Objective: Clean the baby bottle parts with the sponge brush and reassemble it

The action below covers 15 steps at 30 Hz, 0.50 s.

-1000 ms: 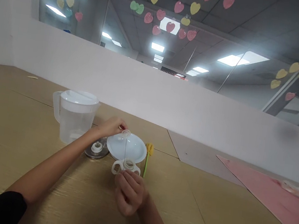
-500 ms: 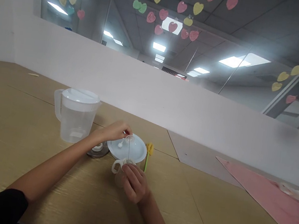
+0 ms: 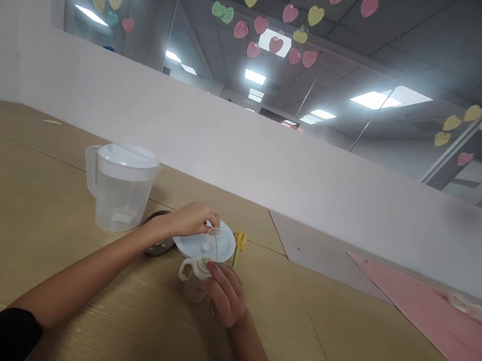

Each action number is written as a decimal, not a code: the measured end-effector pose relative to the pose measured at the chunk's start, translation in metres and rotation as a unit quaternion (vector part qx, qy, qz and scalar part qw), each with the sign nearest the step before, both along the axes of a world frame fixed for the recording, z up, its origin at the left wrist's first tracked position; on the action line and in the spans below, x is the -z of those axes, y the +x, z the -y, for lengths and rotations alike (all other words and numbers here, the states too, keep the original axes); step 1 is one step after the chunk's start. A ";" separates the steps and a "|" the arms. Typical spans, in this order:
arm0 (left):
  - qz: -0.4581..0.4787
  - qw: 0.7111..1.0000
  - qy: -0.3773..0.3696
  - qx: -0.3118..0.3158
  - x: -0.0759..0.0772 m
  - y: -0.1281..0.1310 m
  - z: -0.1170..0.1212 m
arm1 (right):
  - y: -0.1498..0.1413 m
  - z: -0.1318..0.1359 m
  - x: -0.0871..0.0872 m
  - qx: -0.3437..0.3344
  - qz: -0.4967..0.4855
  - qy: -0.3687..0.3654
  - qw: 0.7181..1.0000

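Near the centre of the frame, a person's left hand (image 3: 195, 219) is reaching in from the lower left, its fingertips pinching closed on a small clear cap (image 3: 213, 233). A thin strand (image 3: 217, 250) is running down from the cap to the right hand (image 3: 227, 295), at lower centre, whose fingers are curling closed, thumb and forefinger gripping the strand's lower end. A small clear bottle (image 3: 196, 289) with a white side handle is standing upright, open-necked, just left of the right hand; whether that hand is touching it, I cannot tell. Behind the bottle, a pale bowl (image 3: 184, 247) is sitting on the tan table (image 3: 114, 318), partly under the left hand. A dark-rimmed round lid (image 3: 162, 248) is lying beside the bowl, partly hidden by the left forearm. A lidded, translucent pitcher (image 3: 120, 199) is standing at centre left. A yellow flower-shaped item (image 3: 240, 240) is lying right of the bowl; a pink sheet (image 3: 428, 314) is covering the lower right.
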<state>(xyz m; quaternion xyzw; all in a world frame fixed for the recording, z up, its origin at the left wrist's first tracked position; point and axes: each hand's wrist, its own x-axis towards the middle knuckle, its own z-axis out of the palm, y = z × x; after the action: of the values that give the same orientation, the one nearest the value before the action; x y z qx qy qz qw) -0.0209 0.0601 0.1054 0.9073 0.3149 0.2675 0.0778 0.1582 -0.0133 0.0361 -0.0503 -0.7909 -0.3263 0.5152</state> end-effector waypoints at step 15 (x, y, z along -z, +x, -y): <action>-0.045 0.999 0.028 -0.005 -0.005 0.006 0.016 | 0.004 -0.012 0.012 0.031 0.009 -0.030 0.999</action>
<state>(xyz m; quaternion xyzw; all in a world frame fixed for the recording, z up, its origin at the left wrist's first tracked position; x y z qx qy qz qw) -0.0151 0.0443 0.1109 0.9187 0.3150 0.2354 0.0366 0.1622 -0.0012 0.0239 -0.0873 -0.8031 -0.3191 0.4956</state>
